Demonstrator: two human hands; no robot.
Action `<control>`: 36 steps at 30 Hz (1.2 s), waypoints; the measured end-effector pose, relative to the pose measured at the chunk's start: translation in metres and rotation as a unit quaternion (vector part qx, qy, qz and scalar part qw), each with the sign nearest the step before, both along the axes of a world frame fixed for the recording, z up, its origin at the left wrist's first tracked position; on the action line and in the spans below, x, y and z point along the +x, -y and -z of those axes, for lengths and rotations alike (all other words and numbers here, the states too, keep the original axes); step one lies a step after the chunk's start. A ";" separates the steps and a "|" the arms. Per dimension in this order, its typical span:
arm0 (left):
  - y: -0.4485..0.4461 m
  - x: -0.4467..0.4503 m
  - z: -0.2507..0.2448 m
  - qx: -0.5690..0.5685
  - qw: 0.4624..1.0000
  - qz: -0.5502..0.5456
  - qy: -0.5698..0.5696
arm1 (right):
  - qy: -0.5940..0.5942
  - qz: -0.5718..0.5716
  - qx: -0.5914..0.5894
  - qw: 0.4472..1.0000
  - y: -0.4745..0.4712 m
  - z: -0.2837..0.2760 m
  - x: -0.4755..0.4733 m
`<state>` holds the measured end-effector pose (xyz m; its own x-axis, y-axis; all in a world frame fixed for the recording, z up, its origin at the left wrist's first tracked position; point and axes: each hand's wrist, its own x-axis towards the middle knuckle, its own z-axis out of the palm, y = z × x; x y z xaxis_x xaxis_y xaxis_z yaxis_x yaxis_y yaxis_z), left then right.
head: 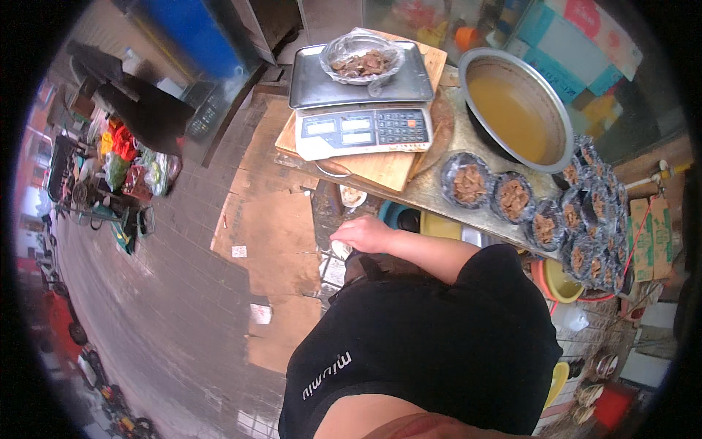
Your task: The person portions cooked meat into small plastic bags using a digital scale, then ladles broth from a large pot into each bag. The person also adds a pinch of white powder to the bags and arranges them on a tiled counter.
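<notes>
My right hand (363, 235) reaches across the front of my body, below the table's edge, with the fingers bent downward. A small white object (340, 250) shows just under the fingertips; whether I hold it or it lies beyond cannot be made out. My left hand is out of view. Ahead stands an electronic weighing scale (362, 131) with a steel pan (307, 82). On that pan sits a bowl (361, 59) lined with clear plastic, holding brown cooked meat pieces. Under the scale lies a wooden cutting board (392, 174).
A large metal basin (466, 71) of yellowish liquid stands on the table (433, 200). Several plastic-lined bowls of meat (515, 198) crowd its right end. Below are a white bowl (352, 196) and coloured tubs (441, 226). Flattened cardboard (282, 225) covers the floor; a loaded cart (104, 203) stands left.
</notes>
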<state>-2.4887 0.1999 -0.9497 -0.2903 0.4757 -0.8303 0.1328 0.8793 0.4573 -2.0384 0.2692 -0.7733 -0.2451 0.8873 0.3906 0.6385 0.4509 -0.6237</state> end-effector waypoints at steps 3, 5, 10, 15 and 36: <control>-0.077 0.000 -0.007 0.011 1.000 0.016 -0.001 | -0.034 -0.041 -0.005 0.999 -0.061 0.000 -0.022; -0.124 0.001 -0.019 0.018 1.000 0.020 -0.005 | -0.078 -0.042 -0.031 0.996 -0.105 -0.008 -0.032; -0.226 0.006 -0.050 0.019 1.000 0.012 -0.016 | -0.241 -0.010 -0.062 0.969 -0.215 -0.029 -0.041; -0.326 0.012 -0.050 0.006 1.000 0.003 -0.009 | -0.368 0.010 -0.182 0.912 -0.286 -0.027 -0.046; -1.077 0.244 0.048 0.064 0.738 0.671 -0.030 | -0.415 0.214 -0.424 0.776 -0.678 0.096 0.035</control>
<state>-2.2448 1.2770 -0.9979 0.4790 0.4411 -0.7589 0.8684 -0.1115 0.4832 -2.0038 0.9476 -0.8689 0.1671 0.8425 -0.5121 -0.1626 -0.4887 -0.8571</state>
